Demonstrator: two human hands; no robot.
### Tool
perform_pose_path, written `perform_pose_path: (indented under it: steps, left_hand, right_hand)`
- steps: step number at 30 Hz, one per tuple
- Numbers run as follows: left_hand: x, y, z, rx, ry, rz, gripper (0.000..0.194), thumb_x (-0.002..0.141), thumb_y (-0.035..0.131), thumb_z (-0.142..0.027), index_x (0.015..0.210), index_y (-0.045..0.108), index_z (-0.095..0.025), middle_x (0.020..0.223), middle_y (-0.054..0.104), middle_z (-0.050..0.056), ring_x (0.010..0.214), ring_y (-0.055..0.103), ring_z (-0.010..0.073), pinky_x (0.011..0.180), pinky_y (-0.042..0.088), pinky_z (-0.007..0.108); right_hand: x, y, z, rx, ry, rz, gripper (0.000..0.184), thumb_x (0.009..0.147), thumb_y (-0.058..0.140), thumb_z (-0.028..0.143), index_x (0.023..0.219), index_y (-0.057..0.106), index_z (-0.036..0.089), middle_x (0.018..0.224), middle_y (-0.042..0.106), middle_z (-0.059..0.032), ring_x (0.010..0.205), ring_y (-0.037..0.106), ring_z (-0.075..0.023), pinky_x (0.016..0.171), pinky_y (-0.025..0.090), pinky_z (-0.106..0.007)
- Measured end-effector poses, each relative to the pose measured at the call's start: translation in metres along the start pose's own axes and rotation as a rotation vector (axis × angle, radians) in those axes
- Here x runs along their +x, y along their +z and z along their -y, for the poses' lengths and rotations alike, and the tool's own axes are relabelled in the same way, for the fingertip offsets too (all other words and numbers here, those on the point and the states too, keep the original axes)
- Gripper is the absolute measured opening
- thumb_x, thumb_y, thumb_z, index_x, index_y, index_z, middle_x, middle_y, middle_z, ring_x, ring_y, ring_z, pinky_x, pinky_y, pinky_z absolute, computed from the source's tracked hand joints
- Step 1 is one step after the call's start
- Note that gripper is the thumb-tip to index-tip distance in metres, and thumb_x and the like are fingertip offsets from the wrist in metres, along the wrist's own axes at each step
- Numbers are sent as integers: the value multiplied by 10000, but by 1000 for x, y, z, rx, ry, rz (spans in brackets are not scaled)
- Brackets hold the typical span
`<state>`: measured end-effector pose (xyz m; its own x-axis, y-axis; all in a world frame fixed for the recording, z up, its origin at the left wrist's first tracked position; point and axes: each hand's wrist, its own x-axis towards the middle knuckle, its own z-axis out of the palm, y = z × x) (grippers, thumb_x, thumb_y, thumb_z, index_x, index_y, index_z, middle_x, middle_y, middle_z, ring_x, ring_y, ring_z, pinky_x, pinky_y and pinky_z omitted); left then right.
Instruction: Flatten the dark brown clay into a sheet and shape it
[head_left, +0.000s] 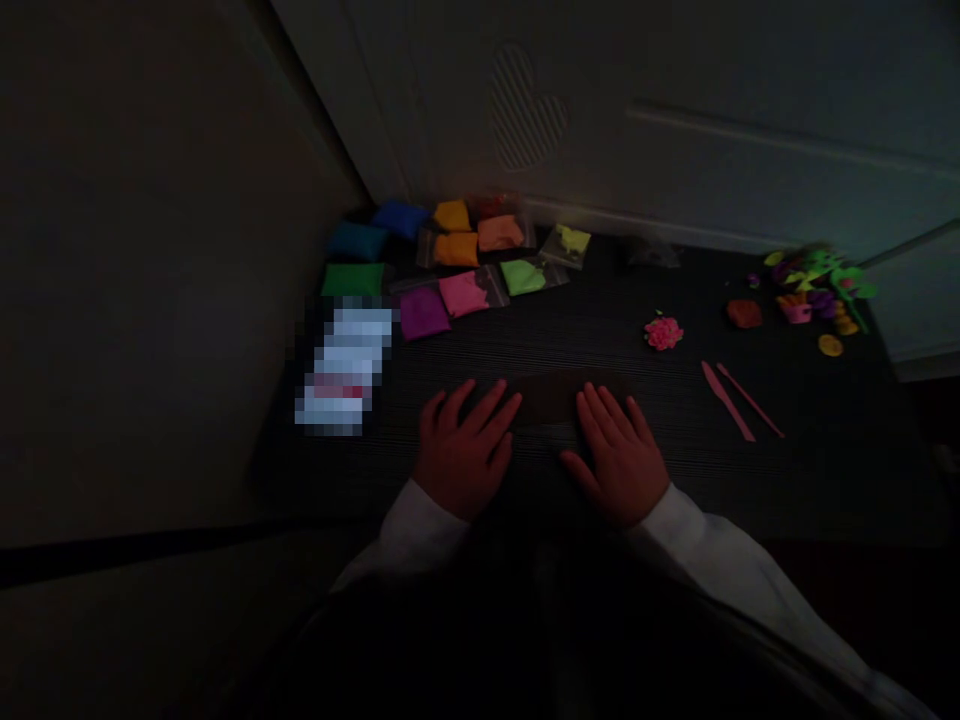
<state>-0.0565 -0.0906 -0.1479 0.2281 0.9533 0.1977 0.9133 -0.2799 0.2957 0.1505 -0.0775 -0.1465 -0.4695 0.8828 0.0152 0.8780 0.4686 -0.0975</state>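
My left hand [463, 447] lies flat on the dark table [675, 460], fingers stretched forward and apart. My right hand [619, 452] lies flat beside it in the same way. Between and under the fingertips of both hands stretches a dark brown roll of clay [555, 397]; each hand touches one end of it. Both wrists wear white sleeves. The scene is very dim.
Several small bags of coloured clay [465, 265] lie at the back left. A pink clay flower [663, 333], two pink modelling tools [739, 400], a red-brown lump [744, 313] and bright clay figures [817, 285] lie to the right. A white cupboard stands behind.
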Motion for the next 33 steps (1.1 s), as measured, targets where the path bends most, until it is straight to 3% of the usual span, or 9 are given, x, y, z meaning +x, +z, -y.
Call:
perform_pose_path:
  steps: [5,27,33]
  left_hand:
    - [1,0,-3,0,181,106,435,848,400,-311,1281,378,-282,1289,468,13,1274,293,260,1030,128,566]
    - [3,-1,-1,4,220,134,427,825,448,-363,1248,409,-327,1274,485,6,1268,306,280,1010,144,622]
    - [2,-1,-2,16,225,160,430,838,412,-389,1262,390,-326,1322,426,-17,1282,273,282,1019,123,612]
  right_hand:
    - [-1,0,-1,5,3,18,637,849,321,485,1334,283,74,1411,274,-99,1304,222,-231,1063,150,-463]
    - [-2,-4,-1,38,-76,17,568,863,330,453,1329,303,130,1395,313,-59,1295,245,-228,1063,127,-501]
    - [-3,-4,-1,56,-63,-5,575,858,339,459,1325,312,125,1400,307,-61,1299,236,-228,1068,127,-487]
